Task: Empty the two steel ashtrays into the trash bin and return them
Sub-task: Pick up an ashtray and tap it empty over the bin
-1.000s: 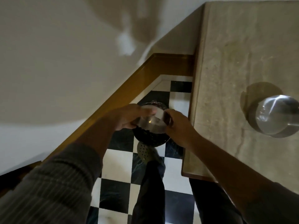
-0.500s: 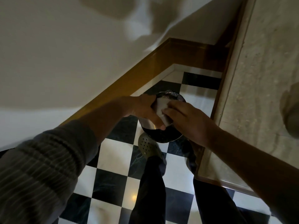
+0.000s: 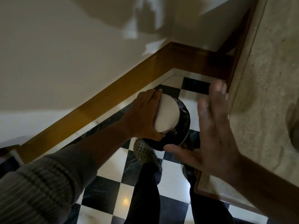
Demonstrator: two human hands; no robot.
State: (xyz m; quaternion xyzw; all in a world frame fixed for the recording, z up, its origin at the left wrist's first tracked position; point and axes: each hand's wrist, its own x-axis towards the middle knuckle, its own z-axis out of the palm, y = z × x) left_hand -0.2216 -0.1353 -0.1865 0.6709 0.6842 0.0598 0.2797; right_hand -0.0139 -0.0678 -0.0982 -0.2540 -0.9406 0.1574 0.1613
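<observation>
My left hand point(image 3: 144, 117) grips a round steel ashtray point(image 3: 167, 114), tipped on its side with its pale flat base facing me, over a dark round trash bin point(image 3: 184, 126) on the floor. Most of the bin's opening is hidden by the ashtray and my hands. My right hand point(image 3: 213, 131) is held flat with fingers spread, to the right of the ashtray and apart from it, holding nothing. At the far right edge, a blurred bit of a second steel object point(image 3: 293, 128) sits on the stone table top point(image 3: 267, 81); only a sliver shows.
The bin stands in a corner of a black-and-white checkered floor point(image 3: 113, 188), bounded by a wooden skirting board point(image 3: 113, 97) and white walls. The table's edge runs close along the bin's right side. My shoe point(image 3: 144, 153) and dark trouser legs stand just before the bin.
My right hand has let go of the ashtray and pulled back to the right, open. The left hand has turned the ashtray so its base faces up. The view shifted left.
</observation>
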